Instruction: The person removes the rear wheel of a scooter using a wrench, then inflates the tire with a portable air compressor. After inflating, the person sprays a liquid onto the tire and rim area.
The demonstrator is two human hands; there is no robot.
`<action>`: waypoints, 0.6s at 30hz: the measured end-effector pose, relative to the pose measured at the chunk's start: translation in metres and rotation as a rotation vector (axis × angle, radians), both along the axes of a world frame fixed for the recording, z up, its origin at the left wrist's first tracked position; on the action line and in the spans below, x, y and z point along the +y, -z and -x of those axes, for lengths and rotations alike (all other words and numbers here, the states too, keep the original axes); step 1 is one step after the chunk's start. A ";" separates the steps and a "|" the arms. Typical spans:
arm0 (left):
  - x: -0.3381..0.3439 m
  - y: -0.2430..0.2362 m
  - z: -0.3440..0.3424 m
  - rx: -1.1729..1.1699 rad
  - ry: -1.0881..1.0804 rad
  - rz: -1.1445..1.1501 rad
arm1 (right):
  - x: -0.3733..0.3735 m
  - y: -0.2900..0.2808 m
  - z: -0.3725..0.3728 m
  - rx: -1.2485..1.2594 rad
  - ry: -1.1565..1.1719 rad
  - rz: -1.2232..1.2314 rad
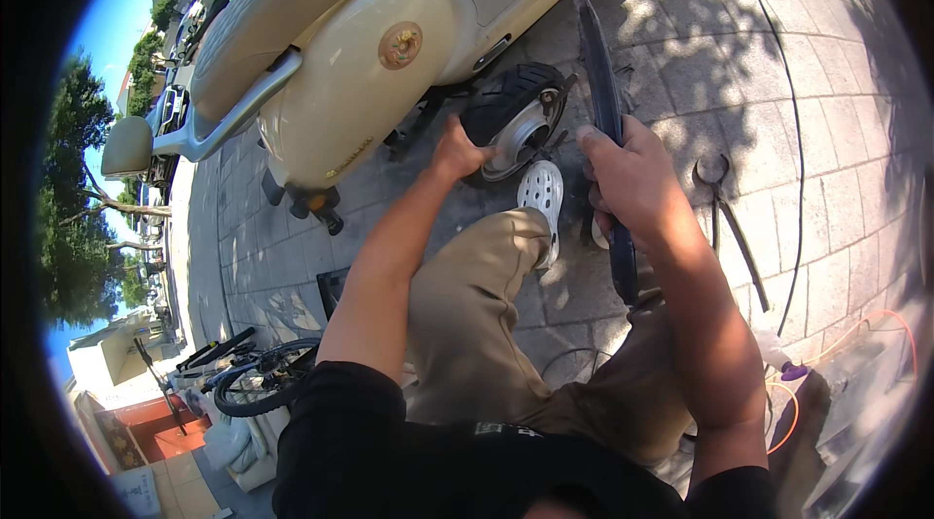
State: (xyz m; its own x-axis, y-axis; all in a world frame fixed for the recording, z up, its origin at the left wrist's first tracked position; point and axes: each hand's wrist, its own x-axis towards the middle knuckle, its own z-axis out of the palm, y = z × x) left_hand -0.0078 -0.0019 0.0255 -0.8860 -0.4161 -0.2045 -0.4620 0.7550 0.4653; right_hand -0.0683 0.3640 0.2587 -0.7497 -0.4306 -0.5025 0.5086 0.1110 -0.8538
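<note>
From here, the wheel [518, 130] looks heavy, grippy at the tyre [488, 112], where I'd hold it; it's beside the cream scooter [360, 81], well inside the pavement's [842, 115] edges. The left hand [457, 151] spreads thumb and fingers against it, grip unclear; the right hand's [628, 169] are clamped round a stiff-looking dark strip [603, 76]
</note>
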 end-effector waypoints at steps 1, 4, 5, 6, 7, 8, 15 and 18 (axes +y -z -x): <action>-0.001 -0.003 0.005 -0.081 -0.027 0.023 | -0.001 0.003 0.001 0.014 0.031 0.023; -0.002 -0.016 0.021 -0.243 -0.072 0.066 | -0.001 0.009 0.001 -0.015 0.027 0.057; -0.003 -0.015 0.022 -0.252 -0.060 0.059 | 0.000 0.005 -0.001 -0.065 0.017 0.014; -0.004 -0.015 0.024 -0.262 -0.048 0.053 | 0.002 0.008 -0.002 -0.074 0.023 0.042; -0.008 -0.016 0.024 -0.255 -0.067 0.046 | 0.002 0.013 -0.004 -0.083 0.028 0.071; -0.008 -0.015 0.022 -0.249 -0.090 0.029 | 0.001 0.016 -0.005 -0.092 0.029 0.090; -0.033 -0.009 0.008 -0.266 -0.200 -0.049 | 0.016 0.010 -0.028 -0.209 -0.234 0.082; -0.046 0.003 -0.007 -0.229 -0.243 -0.120 | 0.021 0.014 -0.031 -0.119 -0.370 -0.090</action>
State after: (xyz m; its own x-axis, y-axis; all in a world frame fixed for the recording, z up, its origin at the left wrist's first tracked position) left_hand -0.0012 -0.0476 0.0227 -0.6894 -0.5704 -0.4465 -0.7242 0.5562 0.4076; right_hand -0.0370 0.3854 0.2448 -0.4862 -0.6108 -0.6249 0.5153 0.3771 -0.7696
